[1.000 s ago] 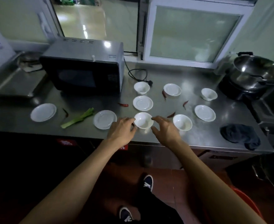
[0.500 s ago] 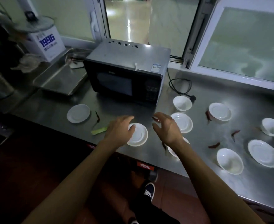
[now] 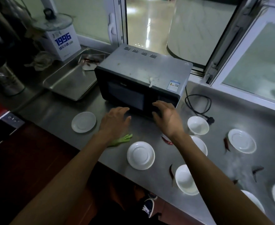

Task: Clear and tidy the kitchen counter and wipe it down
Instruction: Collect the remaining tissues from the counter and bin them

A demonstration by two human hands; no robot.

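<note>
while both hands reach at the microwave (image 3: pixel 143 82) front, left (image 3: pixel 115 119) and right (image 3: pixel 166 118) fingers spread, holding nothing.

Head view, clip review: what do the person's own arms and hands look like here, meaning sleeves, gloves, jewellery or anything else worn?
Both forearms are bare as far as the frame shows, with no sleeve edge in view. The left hand and right hand wear no gloves, and no watch, bracelet or ring is visible, though the light is dim. Below the counter edge, dark trousers and a dark sneaker with a white logo show.
</note>
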